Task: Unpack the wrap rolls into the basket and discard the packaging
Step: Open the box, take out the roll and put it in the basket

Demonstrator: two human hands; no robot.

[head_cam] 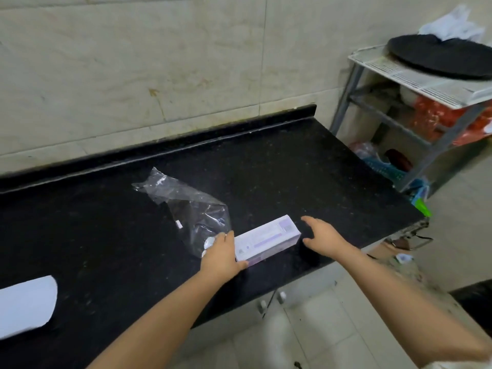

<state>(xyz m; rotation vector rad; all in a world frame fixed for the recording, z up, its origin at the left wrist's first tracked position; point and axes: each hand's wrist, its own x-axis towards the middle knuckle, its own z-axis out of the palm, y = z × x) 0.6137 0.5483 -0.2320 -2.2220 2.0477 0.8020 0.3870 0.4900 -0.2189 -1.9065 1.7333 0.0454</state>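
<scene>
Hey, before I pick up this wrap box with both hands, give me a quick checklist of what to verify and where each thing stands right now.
1. Left hand on the near end of the white wrap box: ok, it rests against that end.
2. Right hand on the far end: not ok, it is open and apart from the box.
3. Box lying flat on the black counter: ok.
4. Clear plastic bag off the box: ok, it lies beside it, under the left fingertips.
5. Basket ready to receive the rolls: cannot tell, no basket is clearly in view.
6. Box already opened: cannot tell.
</scene>
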